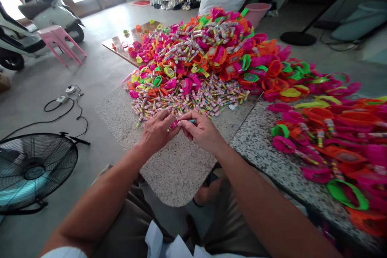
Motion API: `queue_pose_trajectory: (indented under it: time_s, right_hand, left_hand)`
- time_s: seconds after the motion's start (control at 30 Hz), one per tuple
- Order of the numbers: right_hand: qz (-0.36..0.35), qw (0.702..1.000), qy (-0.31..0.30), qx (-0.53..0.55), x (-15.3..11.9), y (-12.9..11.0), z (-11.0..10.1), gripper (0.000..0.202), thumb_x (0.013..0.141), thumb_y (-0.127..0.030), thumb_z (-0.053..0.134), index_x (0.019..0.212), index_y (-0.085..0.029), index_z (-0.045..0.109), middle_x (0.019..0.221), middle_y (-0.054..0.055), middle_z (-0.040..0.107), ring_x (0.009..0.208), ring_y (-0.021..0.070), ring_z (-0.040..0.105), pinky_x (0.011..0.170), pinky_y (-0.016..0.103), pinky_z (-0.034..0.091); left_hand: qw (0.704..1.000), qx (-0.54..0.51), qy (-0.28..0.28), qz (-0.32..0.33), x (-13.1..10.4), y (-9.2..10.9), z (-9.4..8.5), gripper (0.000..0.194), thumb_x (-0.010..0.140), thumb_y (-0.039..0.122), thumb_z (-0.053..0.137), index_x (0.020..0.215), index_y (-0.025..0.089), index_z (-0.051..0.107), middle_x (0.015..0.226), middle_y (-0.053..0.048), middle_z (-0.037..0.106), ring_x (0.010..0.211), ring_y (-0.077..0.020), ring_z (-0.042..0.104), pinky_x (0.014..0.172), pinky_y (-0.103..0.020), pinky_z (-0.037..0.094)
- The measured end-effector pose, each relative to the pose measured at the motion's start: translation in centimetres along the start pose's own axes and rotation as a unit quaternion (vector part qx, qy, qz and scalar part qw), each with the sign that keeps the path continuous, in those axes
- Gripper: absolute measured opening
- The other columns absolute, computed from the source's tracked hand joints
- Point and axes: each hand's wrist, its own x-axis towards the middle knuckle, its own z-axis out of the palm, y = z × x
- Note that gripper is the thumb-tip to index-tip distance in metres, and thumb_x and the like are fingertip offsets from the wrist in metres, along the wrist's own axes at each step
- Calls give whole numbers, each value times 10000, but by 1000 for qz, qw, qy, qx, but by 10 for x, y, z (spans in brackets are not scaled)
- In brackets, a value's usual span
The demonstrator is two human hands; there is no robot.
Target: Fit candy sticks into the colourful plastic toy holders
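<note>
My left hand is closed on a small pink toy watch, mostly hidden by the fingers. Pinched in my right hand is a slim candy tube with a teal end, held against the pink piece. Both hands meet low over the speckled stone tabletop. Just beyond the fingertips lies a spread of small candy tubes in printed wrappers. Behind it rises a large heap of neon toy watches in pink, orange, green and yellow, with more tubes strewn on top.
More toy watches, some with tubes, cover a second stone surface on my right. A black floor fan and cables are on the left floor. Beyond are a pink stool, a scooter and a pink basin.
</note>
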Motion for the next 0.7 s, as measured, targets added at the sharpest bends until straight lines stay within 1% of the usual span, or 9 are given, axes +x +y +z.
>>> queue_pose_trajectory:
  time_s: [0.17,0.27,0.37,0.5,0.57,0.63,0.67,0.7]
  right_hand:
    - [-2,1000,5,-9,0,1,1,201,965,-420,632,995,-221,630,577,-69,540,460,104,454,423,235,331]
    - [-1,1000,1,3,-1,-2,3,212,955,-434,635,972,-223,623,560,-74,520,452,101,437,420,232,320]
    - [2,1000,10,21,-1,-2,6,227,944,-453,645,959,-228,616,549,-78,504,447,102,424,420,231,315]
    - [2,999,29,43,-1,6,13,229,947,-465,628,964,-237,607,542,-84,484,452,108,415,436,238,320]
    - [-8,998,50,29,-2,8,17,229,956,-466,609,974,-238,613,554,-81,484,471,115,425,454,243,325]
    - [-25,997,65,-20,-2,4,15,217,951,-445,604,963,-231,637,605,-60,534,529,126,481,502,251,365]
    - [-35,995,71,-57,-1,0,11,208,946,-430,605,950,-227,653,652,-42,580,578,134,525,543,257,399]
    - [-46,991,79,-101,-1,-5,3,203,938,-417,606,940,-224,669,709,-23,627,634,144,567,590,265,432]
  left_hand:
    - [999,24,-14,24,2,0,-4,259,1072,396,558,949,192,662,936,-59,673,889,-188,667,737,-284,494]
    - [998,32,-9,46,1,0,-4,236,1059,373,570,931,197,661,898,-50,668,849,-185,657,716,-285,478]
    - [998,31,-6,50,0,1,-5,225,1057,353,565,927,201,667,862,-42,655,808,-178,644,698,-283,468]
    - [998,24,-16,59,0,-1,-3,226,1053,343,558,911,204,666,842,-36,651,789,-179,650,702,-290,499]
    - [999,10,-13,49,0,-1,-2,191,1048,323,564,935,204,662,892,-46,669,852,-192,677,763,-308,545]
    - [999,-18,3,27,-1,-1,0,140,1041,327,590,1028,206,660,1035,-76,695,999,-220,699,873,-352,585]
    - [999,-35,14,15,-2,0,0,163,1033,356,617,1099,212,653,1140,-97,694,1096,-242,693,929,-383,594]
    - [998,-52,31,1,-3,0,1,254,1013,405,655,1185,219,636,1247,-118,674,1180,-266,676,966,-413,599]
